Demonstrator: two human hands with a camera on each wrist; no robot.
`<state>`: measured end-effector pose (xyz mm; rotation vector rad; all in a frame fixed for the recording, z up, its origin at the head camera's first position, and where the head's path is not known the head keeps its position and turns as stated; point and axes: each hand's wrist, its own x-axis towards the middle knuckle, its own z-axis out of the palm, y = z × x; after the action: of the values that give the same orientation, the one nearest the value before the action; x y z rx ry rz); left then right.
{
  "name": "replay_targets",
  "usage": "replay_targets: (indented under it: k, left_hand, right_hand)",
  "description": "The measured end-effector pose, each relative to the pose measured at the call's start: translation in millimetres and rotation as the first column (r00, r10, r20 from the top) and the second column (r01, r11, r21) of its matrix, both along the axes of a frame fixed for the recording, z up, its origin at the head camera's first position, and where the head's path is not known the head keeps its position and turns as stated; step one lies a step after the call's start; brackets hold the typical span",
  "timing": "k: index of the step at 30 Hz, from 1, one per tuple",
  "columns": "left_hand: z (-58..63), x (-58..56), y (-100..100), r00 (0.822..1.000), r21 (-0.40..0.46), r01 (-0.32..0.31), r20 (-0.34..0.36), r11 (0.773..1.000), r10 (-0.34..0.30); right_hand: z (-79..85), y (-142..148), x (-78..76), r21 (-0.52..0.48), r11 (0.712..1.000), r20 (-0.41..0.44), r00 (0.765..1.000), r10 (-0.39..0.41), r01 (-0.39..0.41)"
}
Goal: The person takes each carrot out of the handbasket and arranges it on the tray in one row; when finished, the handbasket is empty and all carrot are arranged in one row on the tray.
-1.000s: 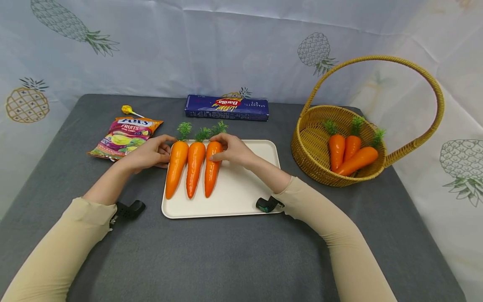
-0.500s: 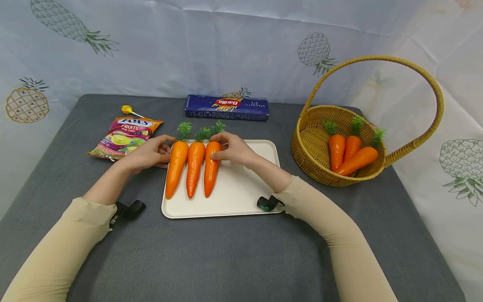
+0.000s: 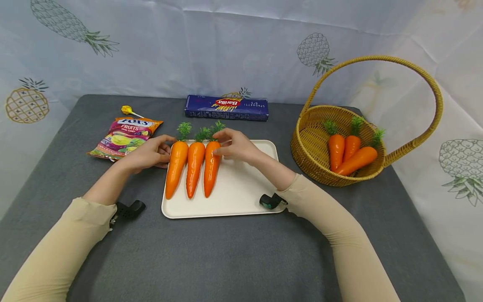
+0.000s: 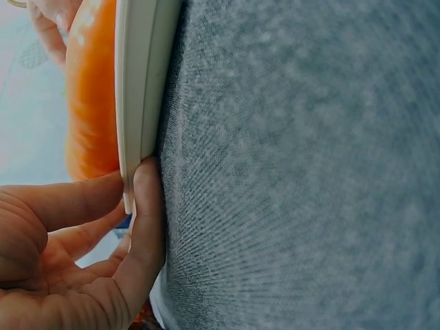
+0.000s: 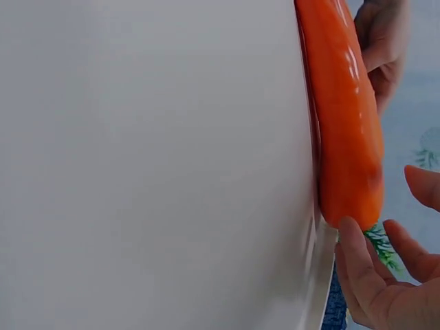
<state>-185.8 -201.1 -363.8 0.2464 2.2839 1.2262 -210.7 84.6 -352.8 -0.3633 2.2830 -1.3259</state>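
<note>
Three orange toy carrots with green tops lie side by side at the left of a cream tray (image 3: 249, 184): a left carrot (image 3: 176, 170), a middle carrot (image 3: 195, 170) and a right carrot (image 3: 211, 172). My left hand (image 3: 149, 154) pinches the tray's left rim; the left wrist view shows thumb above and a finger beneath the edge (image 4: 141, 89). Beside the right carrot's thick end is my right hand (image 3: 237, 146). In the right wrist view its fingers are spread, and one fingertip (image 5: 349, 227) appears to touch that carrot (image 5: 347, 130).
A wicker basket (image 3: 305, 161) with a tall handle holds three more carrots (image 3: 356, 160) at the right. Behind the tray lies a blue spaghetti box (image 3: 226, 108). At the left are a candy bag (image 3: 126, 136) and a yellow lollipop (image 3: 127, 110).
The right carrot has shifted slightly left toward the middle one. My right hand's fingers have loosened from it, and the hand has drawn slightly up and right. My left hand stays put.
</note>
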Motion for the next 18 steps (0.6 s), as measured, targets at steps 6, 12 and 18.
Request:
replay_targets:
  k: [6, 12, 18]
  left_hand:
    - [0.0, 0.5, -0.5, 1.0, 0.003, -0.002, 0.001, 1.0, 0.002]
    - [-1.5, -0.6, -0.7, 1.0, 0.004, 0.006, -0.003, 1.0, -0.006]
    - [-1.7, -1.0, -0.3, 1.0, -0.005, -0.004, -0.001, 1.0, 0.004]
  right_hand:
    - [5.5, 6.5, -2.4, -0.017, 1.0, -0.01, 1.0, 0.001, -0.001]
    - [13.8, 14.4, -4.9, -0.033, 0.999, -0.005, 1.0, -0.013, 0.012]
    - [25.3, 24.2, -5.6, -0.065, 0.998, -0.037, 0.999, -0.021, 0.018]
